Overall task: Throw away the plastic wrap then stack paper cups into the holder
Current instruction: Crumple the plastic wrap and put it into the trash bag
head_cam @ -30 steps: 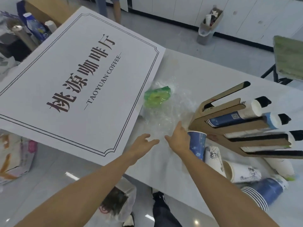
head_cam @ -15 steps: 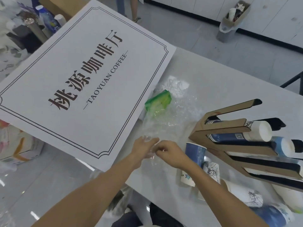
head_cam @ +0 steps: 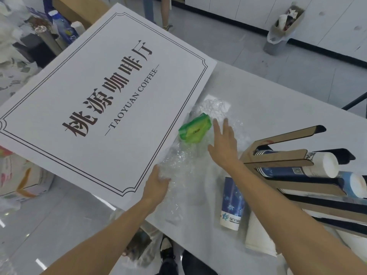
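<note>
Left hand grasps the crumpled clear plastic wrap, which runs lengthwise away along the white worktop. Right hand, fingers spread, rests on it. One blue paper cup stands rim-down.

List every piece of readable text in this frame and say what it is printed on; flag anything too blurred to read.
"桃源咖啡厅": large dark characters on the white sign board.
"TAOYUAN COFFEE": smaller line under them, same board.
Green packet: small dark print, too blurred to read.
Blue paper cup lying on the table: logo and characters near its rim, too blurred to read.
Cup stack in the holder: QR-like square, not readable.
</note>
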